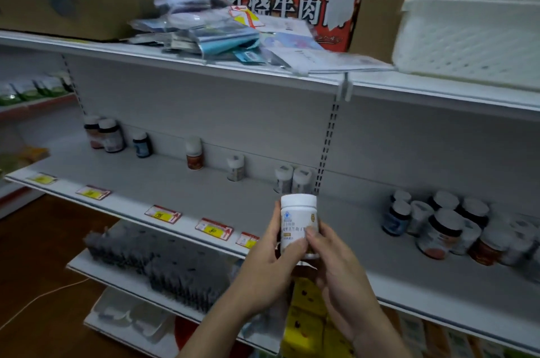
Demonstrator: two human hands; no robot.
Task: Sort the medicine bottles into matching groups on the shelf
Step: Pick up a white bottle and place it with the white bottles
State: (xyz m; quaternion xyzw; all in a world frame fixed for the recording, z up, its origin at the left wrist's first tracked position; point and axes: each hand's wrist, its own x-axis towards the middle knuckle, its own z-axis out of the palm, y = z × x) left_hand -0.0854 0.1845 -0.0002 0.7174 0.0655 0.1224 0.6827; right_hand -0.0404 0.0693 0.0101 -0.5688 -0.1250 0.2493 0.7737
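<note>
Medicine bottles are spread along the middle shelf, with a mixed cluster at right. One white bottle is held upright before the shelf edge, gripped by the left hand and the right hand, fingers curled round it. A white basket is set on the top shelf; its contents are hidden.

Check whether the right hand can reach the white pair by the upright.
Probably not yet: the right hand grips the held bottle, with the left hand. The path to the white pair looks free.
</note>
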